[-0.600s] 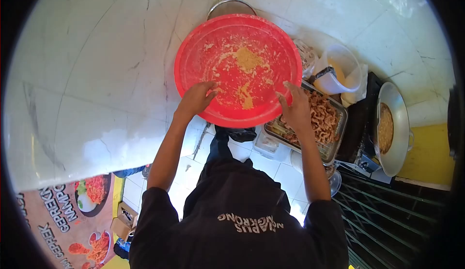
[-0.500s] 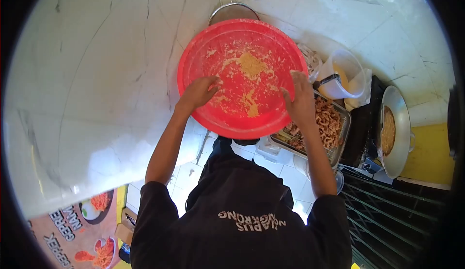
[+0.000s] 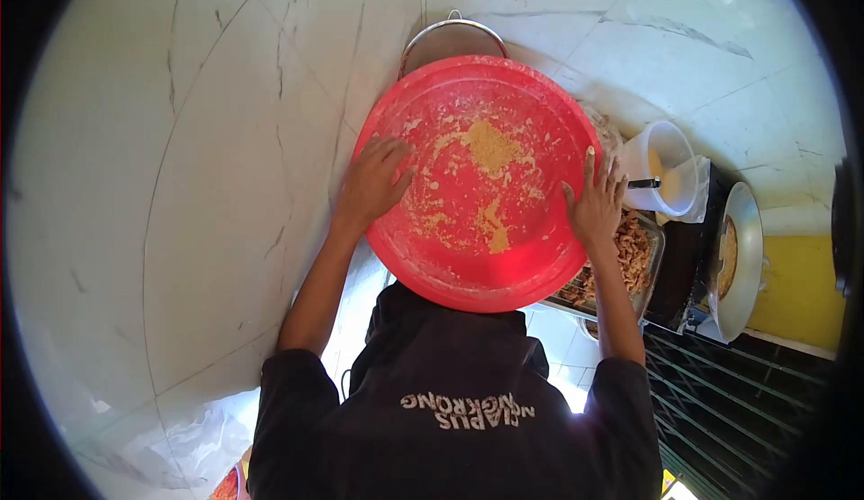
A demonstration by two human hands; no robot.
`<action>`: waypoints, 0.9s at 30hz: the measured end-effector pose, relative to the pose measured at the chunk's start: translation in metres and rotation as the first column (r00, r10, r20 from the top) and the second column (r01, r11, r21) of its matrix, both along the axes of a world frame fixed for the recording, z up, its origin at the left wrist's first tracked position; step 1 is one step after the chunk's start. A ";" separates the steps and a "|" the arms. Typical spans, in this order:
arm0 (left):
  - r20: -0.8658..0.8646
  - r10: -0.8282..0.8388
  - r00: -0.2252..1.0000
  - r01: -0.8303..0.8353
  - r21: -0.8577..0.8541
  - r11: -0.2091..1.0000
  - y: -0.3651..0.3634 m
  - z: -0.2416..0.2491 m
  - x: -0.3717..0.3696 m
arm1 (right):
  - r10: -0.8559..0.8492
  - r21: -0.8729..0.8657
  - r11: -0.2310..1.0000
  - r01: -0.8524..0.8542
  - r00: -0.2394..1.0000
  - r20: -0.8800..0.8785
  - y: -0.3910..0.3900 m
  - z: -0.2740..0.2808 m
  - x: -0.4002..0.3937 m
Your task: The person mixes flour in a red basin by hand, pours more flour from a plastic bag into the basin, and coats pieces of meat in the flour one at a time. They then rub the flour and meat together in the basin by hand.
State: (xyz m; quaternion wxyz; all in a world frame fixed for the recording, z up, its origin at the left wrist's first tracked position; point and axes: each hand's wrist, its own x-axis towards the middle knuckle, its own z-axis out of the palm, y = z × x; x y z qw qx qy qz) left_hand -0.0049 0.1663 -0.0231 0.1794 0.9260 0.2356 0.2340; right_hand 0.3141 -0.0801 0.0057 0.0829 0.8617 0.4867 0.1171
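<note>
A large red plastic basin (image 3: 526, 275) sits in front of my torso, dusted with pale flour and small heaps of yellowish crumbs (image 3: 491, 146). At its left side, my left hand (image 3: 373, 180) lies over the rim, fingers extended inward and thumb apart. My right hand (image 3: 596, 207) rests flat along the opposite rim with fingers spread and a floury fingertip. Neither hand is closed around anything. What supports the basin underneath is hidden.
Right of the basin are a metal tray of brown fried pieces (image 3: 633, 257) and a translucent tub (image 3: 650, 162) with a dark handle. Farther right, a wok (image 3: 741, 261) holds brown contents. A round metal-rimmed sieve (image 3: 454, 41) stands behind; a marbled wall surrounds the left.
The basin has come closer to my body and slightly right, covering more of the tray. My right hand's fingers have spread and flattened on the rim. The camera view has shifted a little.
</note>
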 end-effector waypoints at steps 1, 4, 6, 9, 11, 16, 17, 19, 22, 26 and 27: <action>-0.013 0.024 1.000 -0.024 0.007 1.000 -0.008 0.003 -0.003 | 0.049 0.002 0.999 -0.048 0.998 -0.032 0.000 -0.001 -0.014; -0.060 0.116 0.991 -0.114 0.036 0.993 -0.015 0.021 0.003 | 0.078 -0.039 0.994 -0.101 0.922 -0.379 0.013 -0.032 -0.049; -0.082 0.153 0.985 -0.152 0.022 0.988 -0.015 0.023 0.003 | -0.057 -0.126 0.991 -0.049 0.698 -0.714 0.027 -0.070 -0.062; -0.087 0.154 0.984 -0.157 -0.032 0.987 -0.011 0.018 0.001 | -0.181 -0.106 0.981 0.163 0.569 -0.802 0.069 -0.114 -0.065; -0.096 0.143 0.985 -0.148 -0.041 0.988 -0.010 0.016 0.000 | -0.247 -0.076 0.954 0.291 0.613 -0.750 0.095 -0.115 -0.064; -0.133 0.137 0.982 -0.144 -0.047 0.988 -0.010 0.018 0.000 | -0.149 0.139 0.941 0.309 0.744 -0.651 0.123 -0.145 -0.064; -0.146 0.141 0.979 -0.150 -0.056 0.987 -0.010 0.019 0.001 | -0.118 0.177 0.937 0.300 0.751 -0.649 0.129 -0.150 -0.066; -0.137 0.144 0.980 -0.154 -0.065 0.986 -0.011 0.019 0.001 | -0.073 0.234 0.930 0.285 0.764 -0.642 0.136 -0.152 -0.073; -0.133 0.138 0.982 -0.152 -0.103 0.983 -0.012 0.022 0.003 | -0.036 0.287 0.920 0.267 0.787 -0.616 0.150 -0.156 -0.076; -0.110 0.124 0.986 -0.138 -0.121 0.983 -0.013 0.021 0.005 | 0.052 0.309 0.933 0.186 0.779 -0.625 0.157 -0.157 -0.077; -0.084 0.129 0.988 -0.141 -0.146 0.979 -0.013 0.022 0.005 | 0.093 0.322 0.934 0.158 0.760 -0.644 0.158 -0.157 -0.078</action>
